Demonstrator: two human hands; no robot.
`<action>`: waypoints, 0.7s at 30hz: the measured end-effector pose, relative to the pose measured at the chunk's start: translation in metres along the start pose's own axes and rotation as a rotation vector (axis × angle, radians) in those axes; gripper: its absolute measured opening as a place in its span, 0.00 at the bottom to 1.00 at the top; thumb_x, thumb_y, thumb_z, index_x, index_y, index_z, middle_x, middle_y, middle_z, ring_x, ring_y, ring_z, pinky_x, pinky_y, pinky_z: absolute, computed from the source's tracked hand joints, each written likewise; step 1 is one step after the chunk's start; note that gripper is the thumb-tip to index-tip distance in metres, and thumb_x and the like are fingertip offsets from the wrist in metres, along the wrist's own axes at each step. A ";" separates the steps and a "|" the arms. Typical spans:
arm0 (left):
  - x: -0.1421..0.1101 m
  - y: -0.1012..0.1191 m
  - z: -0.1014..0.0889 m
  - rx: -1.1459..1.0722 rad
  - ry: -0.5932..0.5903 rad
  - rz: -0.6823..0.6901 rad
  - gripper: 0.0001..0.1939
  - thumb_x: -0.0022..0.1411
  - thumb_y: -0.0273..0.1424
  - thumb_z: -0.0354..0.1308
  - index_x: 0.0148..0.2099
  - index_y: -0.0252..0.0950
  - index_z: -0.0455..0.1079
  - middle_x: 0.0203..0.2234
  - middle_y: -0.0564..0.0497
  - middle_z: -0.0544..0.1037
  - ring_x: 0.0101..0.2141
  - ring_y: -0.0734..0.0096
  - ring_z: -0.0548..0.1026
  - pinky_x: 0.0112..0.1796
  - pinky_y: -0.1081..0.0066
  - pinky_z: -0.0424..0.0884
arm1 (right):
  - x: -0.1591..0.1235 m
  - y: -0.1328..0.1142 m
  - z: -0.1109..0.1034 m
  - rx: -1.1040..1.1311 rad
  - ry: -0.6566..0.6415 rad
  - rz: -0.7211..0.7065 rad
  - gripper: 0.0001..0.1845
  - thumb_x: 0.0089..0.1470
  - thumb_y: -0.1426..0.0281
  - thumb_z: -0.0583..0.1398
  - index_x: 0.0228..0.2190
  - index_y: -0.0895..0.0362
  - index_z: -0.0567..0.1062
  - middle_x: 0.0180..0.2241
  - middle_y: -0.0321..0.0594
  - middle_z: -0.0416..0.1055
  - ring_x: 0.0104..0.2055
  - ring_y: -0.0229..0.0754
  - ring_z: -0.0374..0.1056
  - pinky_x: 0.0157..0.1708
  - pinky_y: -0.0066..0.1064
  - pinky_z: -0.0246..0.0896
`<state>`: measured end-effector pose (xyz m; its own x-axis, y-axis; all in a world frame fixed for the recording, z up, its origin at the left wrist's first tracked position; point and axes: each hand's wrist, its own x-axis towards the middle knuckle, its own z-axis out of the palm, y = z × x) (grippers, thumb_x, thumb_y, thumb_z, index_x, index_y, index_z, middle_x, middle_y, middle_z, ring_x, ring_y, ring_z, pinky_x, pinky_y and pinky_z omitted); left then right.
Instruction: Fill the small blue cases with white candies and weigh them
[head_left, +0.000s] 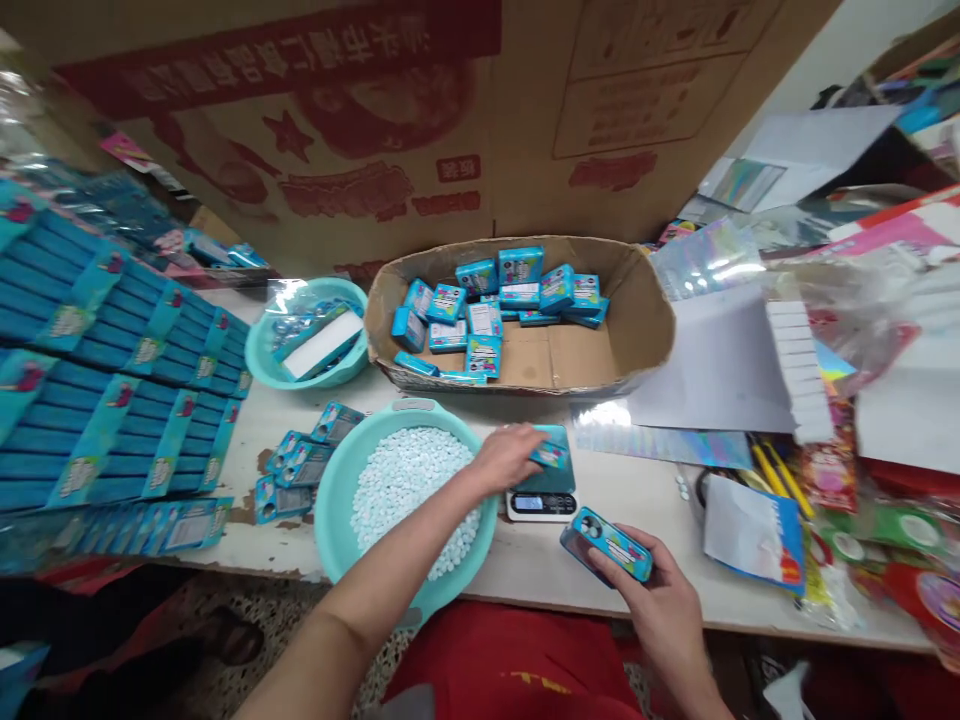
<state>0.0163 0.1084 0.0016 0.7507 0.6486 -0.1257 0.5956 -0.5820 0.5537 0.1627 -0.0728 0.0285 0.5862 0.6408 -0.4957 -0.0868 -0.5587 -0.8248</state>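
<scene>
Scale display (530, 503) too small to read, carton (525, 190) cut off above, blurred shape (238, 636) lower left, perhaps a foot

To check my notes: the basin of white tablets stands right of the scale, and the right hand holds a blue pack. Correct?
No: in the head view, the basin stands left of the scale. The right hand holds a blue pack.

Sm. blue pack (551, 456) in L hand (511, 458) over scale (541, 506); 2nd blue pack (619, 548), printed, tilted in R hand (666, 598).
</scene>
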 end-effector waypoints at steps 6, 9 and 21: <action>-0.067 -0.004 -0.048 -0.020 0.498 -0.247 0.19 0.59 0.39 0.56 0.51 0.38 0.64 0.43 0.47 0.72 0.43 0.65 0.71 0.43 0.69 0.67 | -0.002 -0.018 0.009 -0.151 0.006 0.032 0.31 0.22 0.51 0.67 0.31 0.55 0.75 0.27 0.40 0.75 0.31 0.49 0.69 0.27 0.32 0.66; -0.138 -0.035 -0.107 0.146 0.878 -0.487 0.21 0.60 0.38 0.54 0.54 0.37 0.62 0.47 0.45 0.71 0.46 0.63 0.69 0.47 0.66 0.65 | -0.004 -0.025 0.018 -0.190 -0.006 0.058 0.32 0.18 0.52 0.67 0.30 0.55 0.76 0.26 0.40 0.74 0.30 0.50 0.69 0.25 0.33 0.66; -0.229 -0.246 -0.154 0.076 0.568 -1.113 0.25 0.57 0.36 0.54 0.55 0.32 0.62 0.44 0.41 0.72 0.44 0.54 0.70 0.45 0.61 0.65 | -0.019 -0.029 0.055 -0.086 -0.151 -0.187 0.26 0.26 0.56 0.69 0.30 0.56 0.75 0.29 0.39 0.75 0.31 0.46 0.70 0.32 0.31 0.69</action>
<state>-0.3462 0.1792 0.0208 -0.3881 0.9148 -0.1119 0.8561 0.4028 0.3239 0.1095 -0.0401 0.0471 0.4579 0.8051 -0.3771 0.0848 -0.4618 -0.8829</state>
